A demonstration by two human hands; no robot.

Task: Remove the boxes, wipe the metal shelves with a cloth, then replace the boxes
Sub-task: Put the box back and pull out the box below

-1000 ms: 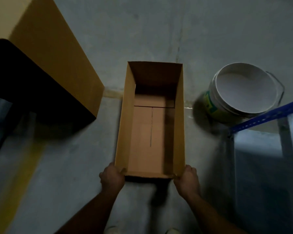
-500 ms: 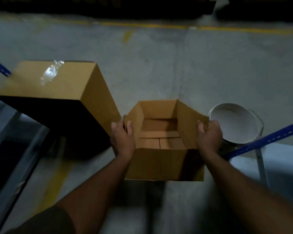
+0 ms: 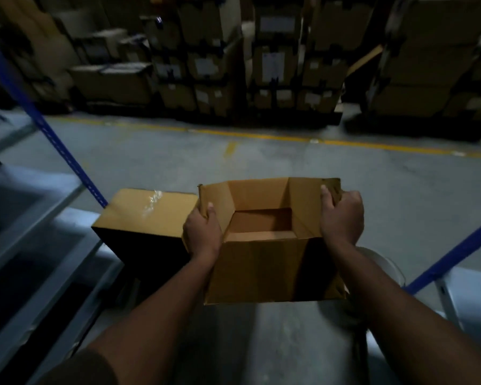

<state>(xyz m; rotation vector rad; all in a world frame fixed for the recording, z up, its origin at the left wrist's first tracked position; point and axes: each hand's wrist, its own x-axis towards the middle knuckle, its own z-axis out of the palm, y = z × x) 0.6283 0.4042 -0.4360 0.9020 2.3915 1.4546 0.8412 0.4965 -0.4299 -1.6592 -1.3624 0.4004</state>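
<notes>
Now the open box point(image 3: 267, 240) is off the floor and carried in front of the person's chest, where a second ago it lay flat on the concrete with both hands only at its near edge. The left hand point(image 3: 203, 232) grips the left wall, thumb hooked over the rim; the right hand point(image 3: 342, 218) grips the right wall near the far corner, fingers curled over the top. The box is empty and tips slightly towards the camera, so its bottom flaps show.

The view has lifted too: the floor-only scene has given way to the aisle ahead. I judge this to be a carry, either clearing the box away from the racks or bringing it back; which stage of the task it belongs to cannot be told from here, and no cloth is in sight.

At 9 o'clock of the carried box, just beside it, stands a closed box point(image 3: 147, 209) with shiny tape on top, its near side in deep shadow. At 4 o'clock, mostly hidden behind the right forearm, is the rim of a white bucket point(image 3: 383, 262).

Pale metal shelves point(image 3: 25, 245) fill the 8 o'clock side, framed by a blue upright point(image 3: 67, 157); another blue beam point(image 3: 453, 257) crosses at 4 o'clock. The grey concrete floor point(image 3: 261, 159) runs to a yellow line point(image 3: 261, 136) at 12 o'clock, beyond which stacked cartons point(image 3: 261, 65) stand blurred in dim light.
</notes>
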